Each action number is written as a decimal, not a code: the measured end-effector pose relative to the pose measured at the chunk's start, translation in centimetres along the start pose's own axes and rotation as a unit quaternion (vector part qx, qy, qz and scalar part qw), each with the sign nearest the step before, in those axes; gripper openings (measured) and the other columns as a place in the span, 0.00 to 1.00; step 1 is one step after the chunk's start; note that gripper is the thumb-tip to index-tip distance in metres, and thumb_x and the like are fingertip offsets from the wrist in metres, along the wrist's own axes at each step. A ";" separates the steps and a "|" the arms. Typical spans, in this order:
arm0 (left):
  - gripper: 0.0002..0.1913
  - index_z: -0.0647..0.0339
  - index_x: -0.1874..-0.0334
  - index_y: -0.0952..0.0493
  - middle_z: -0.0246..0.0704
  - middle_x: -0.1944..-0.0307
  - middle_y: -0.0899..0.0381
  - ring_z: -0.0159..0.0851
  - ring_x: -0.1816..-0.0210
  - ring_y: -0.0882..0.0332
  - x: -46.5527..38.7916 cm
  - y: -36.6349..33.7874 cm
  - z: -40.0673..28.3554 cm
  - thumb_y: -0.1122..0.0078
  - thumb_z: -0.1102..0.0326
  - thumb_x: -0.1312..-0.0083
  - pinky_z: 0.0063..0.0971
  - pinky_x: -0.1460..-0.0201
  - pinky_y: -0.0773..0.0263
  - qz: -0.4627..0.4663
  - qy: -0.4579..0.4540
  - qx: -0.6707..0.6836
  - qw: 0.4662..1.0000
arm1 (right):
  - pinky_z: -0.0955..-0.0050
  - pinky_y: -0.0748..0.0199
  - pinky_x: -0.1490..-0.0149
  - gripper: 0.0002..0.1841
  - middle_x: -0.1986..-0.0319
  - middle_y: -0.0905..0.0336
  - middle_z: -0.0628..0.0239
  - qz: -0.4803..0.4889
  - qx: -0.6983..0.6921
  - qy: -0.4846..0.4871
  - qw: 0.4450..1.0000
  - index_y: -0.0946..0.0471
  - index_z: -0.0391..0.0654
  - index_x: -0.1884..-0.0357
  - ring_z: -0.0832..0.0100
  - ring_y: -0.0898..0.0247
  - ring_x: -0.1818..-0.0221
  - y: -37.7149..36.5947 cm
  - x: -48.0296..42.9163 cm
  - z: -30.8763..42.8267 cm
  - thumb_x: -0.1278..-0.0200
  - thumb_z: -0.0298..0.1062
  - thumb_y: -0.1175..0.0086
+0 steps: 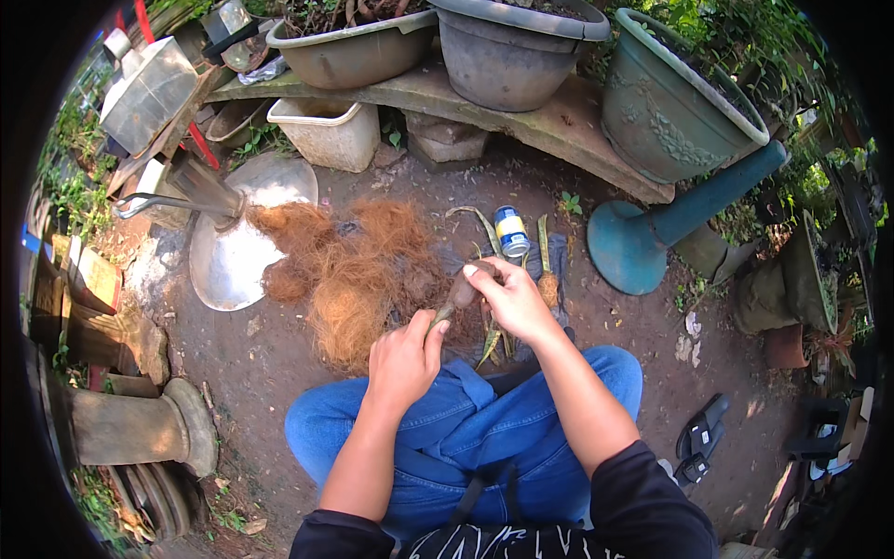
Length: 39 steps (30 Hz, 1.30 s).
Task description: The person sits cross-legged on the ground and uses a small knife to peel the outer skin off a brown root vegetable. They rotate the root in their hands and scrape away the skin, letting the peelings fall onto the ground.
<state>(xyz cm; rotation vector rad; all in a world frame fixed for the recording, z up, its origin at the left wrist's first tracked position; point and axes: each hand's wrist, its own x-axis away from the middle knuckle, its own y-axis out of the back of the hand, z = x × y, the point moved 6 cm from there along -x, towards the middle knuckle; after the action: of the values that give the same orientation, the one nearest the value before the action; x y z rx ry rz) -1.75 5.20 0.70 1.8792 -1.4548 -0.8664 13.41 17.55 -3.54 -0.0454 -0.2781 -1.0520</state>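
Note:
My left hand (404, 358) grips the greenish leaf or stem end of a small plant cutting. A dark brown, mud-like lump (464, 291) surrounds the cutting's other end, and my right hand (513, 297) holds it, thumb on top. Just left of the hands lies a loose heap of brown coconut fibre (356, 279). Beyond my right hand stand a blue and yellow can (512, 232) and a leaf cutting with a fibre-wrapped ball (548, 288) at its base. Several yellow-edged leaves (491, 342), apparently snake plant, lie partly hidden beneath my right hand.
A round metal lid or pan (241, 269) lies left of the fibre. Large planters (517, 59) stand on a concrete slab (559, 133) at the back. A blue pedestal (632, 244) leans at right. Black sandals (702, 433) rest on the soil.

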 end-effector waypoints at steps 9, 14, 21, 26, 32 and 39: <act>0.13 0.58 0.51 0.21 0.48 0.74 0.15 0.59 0.70 0.15 0.0 0.4 -0.1 0.43 0.56 0.22 0.54 0.66 0.22 -0.004 0.004 0.001 1.000 | 0.64 0.27 0.33 0.44 0.45 0.15 0.47 0.017 0.053 0.031 0.998 0.29 0.27 0.31 0.63 0.19 0.41 -0.8 0.7 1.1 0.32 0.58 0.33; 0.12 0.58 0.51 0.21 0.48 0.73 0.15 0.59 0.69 0.15 0.1 0.4 -0.2 0.43 0.56 0.22 0.54 0.66 0.22 -0.001 0.007 0.002 1.000 | 0.63 0.28 0.32 0.42 0.43 0.16 0.45 -0.005 -0.001 0.004 1.000 0.30 0.27 0.31 0.59 0.22 0.37 -0.3 0.3 0.7 0.30 0.57 0.34; 0.13 0.58 0.51 0.20 0.48 0.73 0.15 0.59 0.69 0.15 -0.1 0.5 -0.2 0.43 0.56 0.22 0.54 0.66 0.22 -0.017 -0.003 0.004 1.000 | 0.64 0.26 0.33 0.47 0.44 0.17 0.46 0.006 0.064 0.043 0.997 0.32 0.29 0.29 0.59 0.20 0.39 -0.4 0.6 1.0 0.36 0.60 0.30; 0.13 0.58 0.50 0.20 0.48 0.72 0.14 0.59 0.68 0.15 -0.1 0.2 0.0 0.43 0.55 0.22 0.54 0.65 0.22 -0.006 0.018 0.011 1.000 | 0.62 0.27 0.32 0.44 0.46 0.16 0.42 0.006 0.042 0.041 0.998 0.27 0.27 0.33 0.55 0.21 0.36 -0.1 0.1 0.8 0.34 0.59 0.32; 0.13 0.58 0.50 0.20 0.48 0.72 0.14 0.60 0.67 0.14 -0.1 0.4 -0.2 0.42 0.55 0.22 0.54 0.64 0.22 -0.008 0.020 0.004 1.000 | 0.62 0.27 0.33 0.42 0.48 0.15 0.41 -0.027 0.069 0.051 0.996 0.25 0.27 0.34 0.54 0.21 0.37 0.0 0.2 0.9 0.33 0.59 0.33; 0.13 0.57 0.49 0.19 0.48 0.71 0.14 0.59 0.67 0.14 -0.1 0.7 -0.2 0.41 0.55 0.23 0.53 0.64 0.22 -0.017 0.018 0.008 1.000 | 0.62 0.26 0.34 0.39 0.46 0.15 0.45 -0.001 0.081 0.055 0.995 0.25 0.32 0.34 0.57 0.20 0.38 0.0 0.7 1.7 0.29 0.59 0.36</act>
<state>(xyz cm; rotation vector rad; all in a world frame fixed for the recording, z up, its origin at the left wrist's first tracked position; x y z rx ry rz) -2.04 5.17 1.36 1.9261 -1.4174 -0.8346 13.35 17.24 -1.72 0.1583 -0.2618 -1.0281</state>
